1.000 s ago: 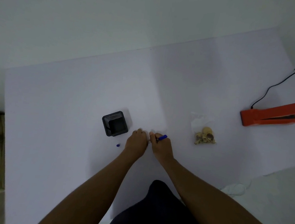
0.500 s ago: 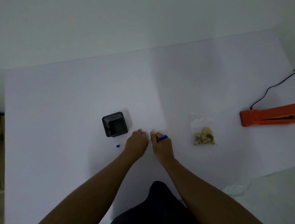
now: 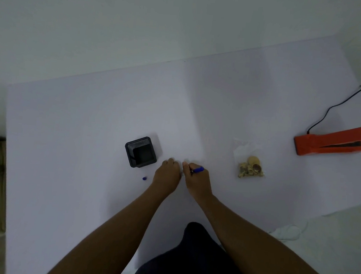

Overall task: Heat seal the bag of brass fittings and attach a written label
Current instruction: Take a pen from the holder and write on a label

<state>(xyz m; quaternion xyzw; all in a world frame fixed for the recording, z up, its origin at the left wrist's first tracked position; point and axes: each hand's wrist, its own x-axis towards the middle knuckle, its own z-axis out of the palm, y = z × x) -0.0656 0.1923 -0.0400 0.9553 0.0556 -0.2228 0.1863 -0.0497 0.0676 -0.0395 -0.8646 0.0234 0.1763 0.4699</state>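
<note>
One bag of brass fittings (image 3: 250,166) lies on the white worktop (image 3: 89,129), well apart to the right of both hands. Right hand (image 3: 197,180) fingers pinch one blue pen (image 3: 197,170); left hand (image 3: 167,172) fingers are curled, touching a small white label (image 3: 182,173), barely visible. One black holder (image 3: 140,151), one blue cap (image 3: 144,178), one orange heat sealer (image 3: 332,143).

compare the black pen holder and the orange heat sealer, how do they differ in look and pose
The black pen holder is a small square cup standing upright with its open top facing up; the orange heat sealer is a long, low bar lying flat, its upper arm raised off the base.
The pen holder sits just left of the hands; the heat sealer lies far right, partly cut off by the frame edge.
The heat sealer has a black cord; the pen holder has none.
Both rest on the white table.
</note>
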